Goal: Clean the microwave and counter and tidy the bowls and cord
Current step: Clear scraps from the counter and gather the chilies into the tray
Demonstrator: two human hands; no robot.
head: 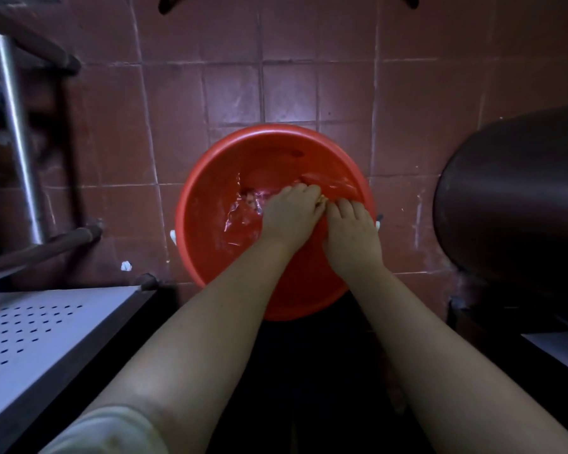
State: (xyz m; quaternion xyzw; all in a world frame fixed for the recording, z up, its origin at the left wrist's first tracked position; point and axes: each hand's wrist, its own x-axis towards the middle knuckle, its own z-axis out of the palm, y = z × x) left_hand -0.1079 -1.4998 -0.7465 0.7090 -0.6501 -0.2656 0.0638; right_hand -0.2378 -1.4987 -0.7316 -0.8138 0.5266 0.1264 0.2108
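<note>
A round red basin (210,178) holding water stands on the tiled floor, straight below me. Both of my hands are inside it, close together at its right half. My left hand (292,214) has its fingers curled down over a wet cloth (333,185) that looks reddish under the water. My right hand (351,231) lies right beside it, its fingers also curled onto the cloth where a yellowish bit (322,199) shows between the hands. Most of the cloth is hidden by the hands and the water. The water to the left of the hands is rippled.
A metal rack leg (17,139) and crossbars stand at the left. A white perforated shelf (46,326) juts out at the lower left. A large dark rounded bin (512,198) fills the right. A small white scrap (126,266) lies on the red floor tiles (230,93).
</note>
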